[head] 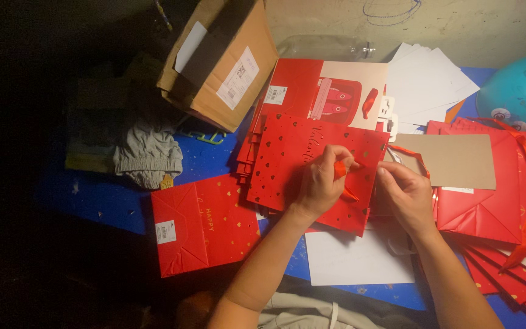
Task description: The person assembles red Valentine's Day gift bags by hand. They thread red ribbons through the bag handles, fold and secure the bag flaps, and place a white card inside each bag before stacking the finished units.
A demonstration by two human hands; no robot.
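Note:
A flat red gift bag (287, 155) with gold hearts lies in the middle of the blue work surface (111, 195). My left hand (322, 181) rests on it and pinches a red ribbon (342, 173) near the bag's right edge. My right hand (406, 192) sits just to the right, fingers curled at the bag's edge beside the ribbon; what it holds is hidden. Under the bag lies a stack of more red bags (293, 85).
A folded red bag (202, 222) lies at the left, a pile of red bags with ribbon handles (500, 189) and a brown card sheet (452, 159) at the right. Cardboard box (220, 61), grey cloth (147, 155), white sheets (427, 82), plastic bottle (324, 45), teal ball (518, 91).

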